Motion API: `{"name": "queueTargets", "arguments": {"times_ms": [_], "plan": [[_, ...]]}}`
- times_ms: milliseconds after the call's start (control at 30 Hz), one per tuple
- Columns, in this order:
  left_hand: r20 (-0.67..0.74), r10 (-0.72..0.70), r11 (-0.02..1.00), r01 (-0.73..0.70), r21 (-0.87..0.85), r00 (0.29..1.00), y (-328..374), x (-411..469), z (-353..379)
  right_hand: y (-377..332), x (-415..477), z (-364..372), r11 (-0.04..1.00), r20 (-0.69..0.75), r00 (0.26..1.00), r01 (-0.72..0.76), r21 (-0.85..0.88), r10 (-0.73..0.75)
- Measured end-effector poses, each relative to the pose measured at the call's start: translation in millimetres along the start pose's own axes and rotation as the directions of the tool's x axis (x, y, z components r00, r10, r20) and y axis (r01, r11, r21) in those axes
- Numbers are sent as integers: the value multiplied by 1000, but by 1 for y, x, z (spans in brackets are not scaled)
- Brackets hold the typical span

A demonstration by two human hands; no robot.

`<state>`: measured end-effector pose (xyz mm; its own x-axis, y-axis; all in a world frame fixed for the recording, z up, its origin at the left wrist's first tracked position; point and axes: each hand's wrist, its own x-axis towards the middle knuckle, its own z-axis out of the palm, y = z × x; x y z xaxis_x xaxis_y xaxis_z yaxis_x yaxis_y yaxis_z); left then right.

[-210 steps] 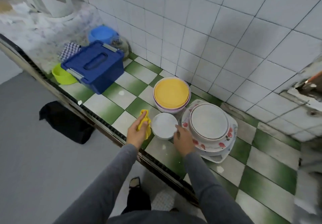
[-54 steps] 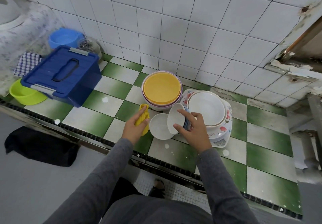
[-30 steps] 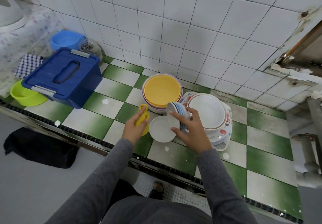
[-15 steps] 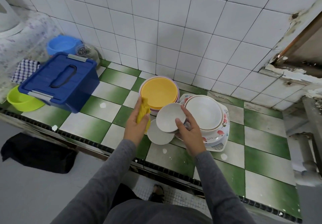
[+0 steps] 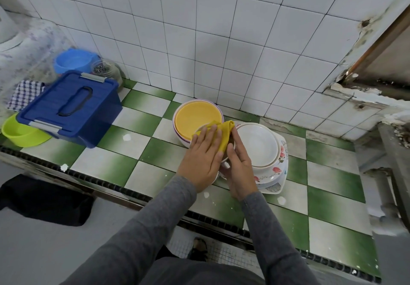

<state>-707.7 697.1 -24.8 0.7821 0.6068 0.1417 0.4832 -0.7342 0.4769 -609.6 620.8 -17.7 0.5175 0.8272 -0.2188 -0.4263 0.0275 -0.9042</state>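
Head view, tiled counter (image 5: 155, 158) against a white tiled wall (image 5: 221, 40).

Left hand (image 5: 203, 158): fingers straight and close together, laid flat on the yellow cloth (image 5: 225, 134) and pressing it onto the bowl (image 5: 224, 160). The cloth is bunched, with one fold sticking out past the fingertips toward the right.

Right hand (image 5: 240, 169): grips the bowl from its right side, thumb along the near rim, fingers curled round the far side under the cloth fold. Fingertips partly hidden.

Bowl: white, held between both hands just above the counter's front part, mostly covered by hands and cloth. Only slivers of rim show. Whether it touches what lies below cannot be told; a second small white dish (image 5: 218, 175) shows under the hands, on the counter.

Surroundings:
- Yellow plates (image 5: 197, 116), stacked in a pale bowl, just behind the left hand's fingertips, near the wall.
- Dish stack (image 5: 257, 145), white bowls on a floral plate (image 5: 277, 170), just right of the right hand.
- Blue box (image 5: 71, 105), lid latched, well to the left.
- Green basin (image 5: 20, 132) touching the box's left front corner.
- Blue basin (image 5: 73, 59) and a jar (image 5: 104, 69) behind the box, by the wall.
- Checked rag (image 5: 24, 91) left of the box.
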Motion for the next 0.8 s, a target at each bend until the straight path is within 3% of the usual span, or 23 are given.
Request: {"name": "queueTargets", "arguments": {"times_ms": [167,433,533,667,800], "plan": [[215,-28,999,19,42,976,1,9,-7,-6,2,-4,994,42,998,46,-100,-42],[402,135,975,-49,-216,906,-7,17,-31,-14,6,-19,990,63,995,84,-117,-77],[435,152,987,-109,-122,887,-5,20,-41,-16,6,-20,992,37,996,87,-94,-84],[471,111,951,-232,207,875,3,19,-47,-16,7,-22,987,3,995,101,-123,-102],[374,-37,924,-111,367,926,21,6,-38,-22,7,-19,986,-46,990,128,-109,-134]]}}
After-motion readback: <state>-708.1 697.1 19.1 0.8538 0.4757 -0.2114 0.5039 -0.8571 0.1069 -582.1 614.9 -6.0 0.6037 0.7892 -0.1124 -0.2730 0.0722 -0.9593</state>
